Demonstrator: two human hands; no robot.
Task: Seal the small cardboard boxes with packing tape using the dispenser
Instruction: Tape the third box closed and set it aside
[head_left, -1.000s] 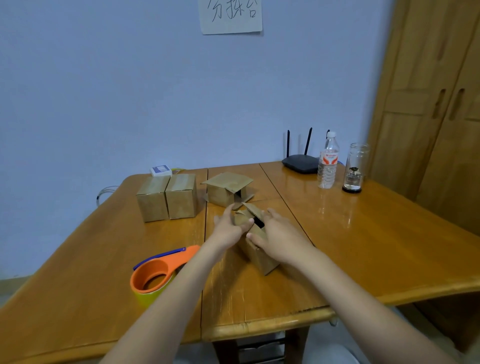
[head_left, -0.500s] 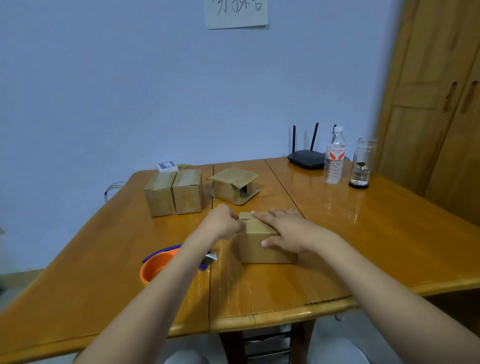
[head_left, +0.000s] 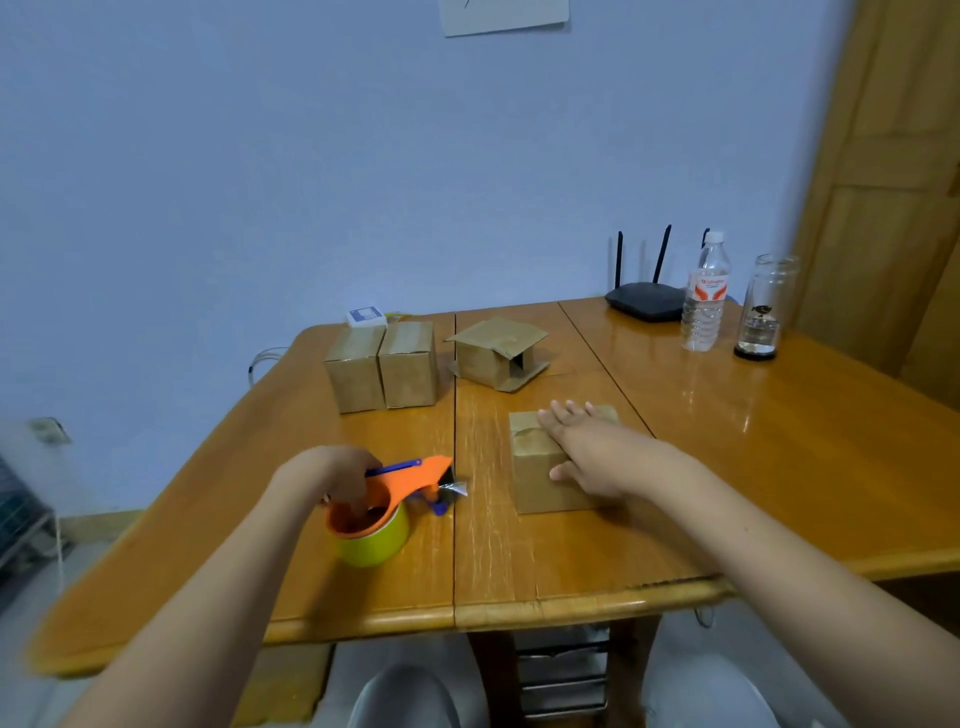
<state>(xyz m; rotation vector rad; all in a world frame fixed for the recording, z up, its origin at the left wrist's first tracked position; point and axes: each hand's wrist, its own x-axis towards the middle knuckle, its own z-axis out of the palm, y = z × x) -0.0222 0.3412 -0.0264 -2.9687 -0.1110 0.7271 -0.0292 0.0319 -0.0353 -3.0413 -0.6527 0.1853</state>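
Observation:
A small cardboard box (head_left: 540, 478) with its flaps folded down sits on the wooden table (head_left: 779, 467) in front of me. My right hand (head_left: 592, 452) lies flat on its top, fingers straight. To the left, my left hand (head_left: 337, 475) grips the orange tape dispenser (head_left: 400, 486), fingers curled into its ring above the yellow-green tape roll (head_left: 374, 543). A loose tape end sticks out at the dispenser's nose. Two closed boxes (head_left: 382, 366) stand side by side further back. A third box (head_left: 498, 353) with open flaps lies behind the one I press.
At the back right stand a black router (head_left: 647, 301), a water bottle (head_left: 704, 293) and a glass jar (head_left: 763, 309). A small white-and-blue packet (head_left: 366, 317) lies behind the two closed boxes. A wooden door (head_left: 893, 182) is at the right.
My left hand left the box, moved left and took hold of the tape dispenser. My right hand stayed flat on the box's closed top.

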